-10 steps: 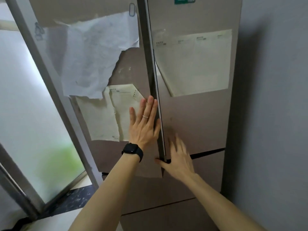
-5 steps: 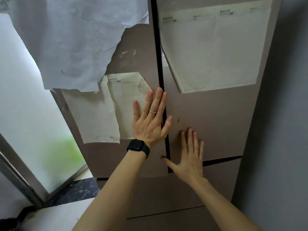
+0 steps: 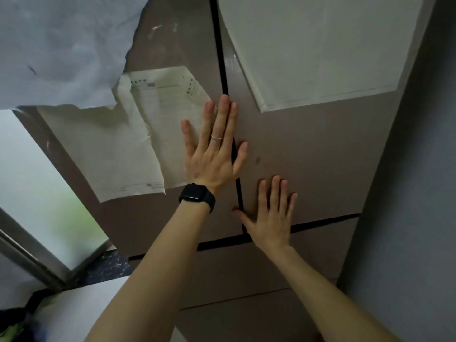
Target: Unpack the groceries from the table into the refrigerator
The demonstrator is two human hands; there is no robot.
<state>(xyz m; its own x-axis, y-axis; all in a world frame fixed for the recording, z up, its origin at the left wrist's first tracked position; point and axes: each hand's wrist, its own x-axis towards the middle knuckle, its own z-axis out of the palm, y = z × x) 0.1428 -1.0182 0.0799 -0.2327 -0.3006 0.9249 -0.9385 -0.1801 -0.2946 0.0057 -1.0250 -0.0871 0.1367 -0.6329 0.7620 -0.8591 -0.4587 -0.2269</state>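
i see my left hand (image 3: 214, 154) and right hand (image 3: 272, 213) both spread flat and empty against the closed refrigerator doors (image 3: 320, 154), either side of the centre seam (image 3: 223, 58), no groceries in sight.

Single view only, from a head-worn wide-angle camera. Faces forward, tilted up a little, square onto the closed refrigerator (image 3: 308, 154) doors. Very near: close enough for both outstretched forearms to reach from the bottom edge to the door fronts. Centred roughly on the dark vertical seam (image 3: 223, 70) between the two upper doors. Door tops cut off by the upper edge. Takes in a frosted window (image 3: 32, 183) at far left and a grey wall (image 3: 419, 193) at far right. Straight edges bowed and leaning from lens distortion. No second view to share anything with.
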